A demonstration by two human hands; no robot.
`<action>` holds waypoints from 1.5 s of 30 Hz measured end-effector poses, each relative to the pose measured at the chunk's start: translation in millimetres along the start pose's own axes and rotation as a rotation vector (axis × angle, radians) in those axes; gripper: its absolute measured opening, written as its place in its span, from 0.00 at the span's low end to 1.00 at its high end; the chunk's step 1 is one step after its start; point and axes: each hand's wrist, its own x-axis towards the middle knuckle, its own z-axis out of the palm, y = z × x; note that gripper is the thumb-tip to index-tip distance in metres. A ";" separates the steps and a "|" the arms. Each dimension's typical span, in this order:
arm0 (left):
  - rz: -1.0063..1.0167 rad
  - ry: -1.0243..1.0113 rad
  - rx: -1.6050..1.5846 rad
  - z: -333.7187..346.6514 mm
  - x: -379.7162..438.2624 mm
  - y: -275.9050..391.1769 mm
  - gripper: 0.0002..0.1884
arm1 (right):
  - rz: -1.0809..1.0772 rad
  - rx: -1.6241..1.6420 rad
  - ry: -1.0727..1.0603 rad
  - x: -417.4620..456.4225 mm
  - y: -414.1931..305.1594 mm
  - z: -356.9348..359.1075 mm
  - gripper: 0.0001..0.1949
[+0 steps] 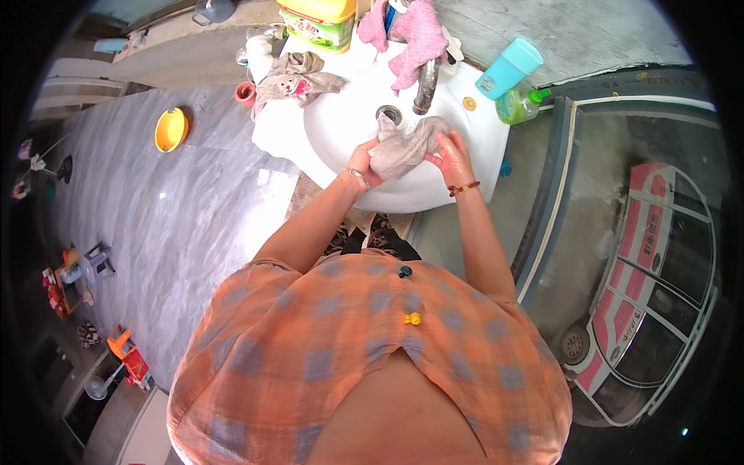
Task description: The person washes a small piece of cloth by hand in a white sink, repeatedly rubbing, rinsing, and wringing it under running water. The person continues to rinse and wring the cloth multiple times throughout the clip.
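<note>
A wet, greyish-beige cloth [401,152] is stretched between my two hands over the white washbasin [331,136]. My left hand [367,163] grips its left end, thumb on top. At the other end, my right hand [452,158] has its fingers curled on the cloth's edge. Part of the cloth reaches up beside the drain [389,114]. The metal faucet [427,87] stands above the bowl, with a pink towel [410,43] draped over it. On the basin's left rim lies another greyish-beige cloth [296,81] with a bear face and a pink patch.
A turquoise cup [509,68] and a green pump bottle [518,104] are at the basin's right corner. A yellow-lidded tub [318,26] stands at the back. On the floor to the left is a yellow basin [171,129]. A glass pane borders the right side.
</note>
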 end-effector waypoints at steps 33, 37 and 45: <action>0.360 0.257 0.236 -1.3 47.7 -2.2 0.12 | -0.232 -0.140 0.301 5.5 52.4 72.8 0.15; 0.510 0.340 0.383 30.5 28.5 -2.6 0.07 | -0.108 -0.116 0.374 25.5 65.6 59.1 0.14; 0.735 0.409 1.043 24.9 38.0 -3.6 0.14 | 0.227 0.285 0.197 54.4 78.6 30.1 0.16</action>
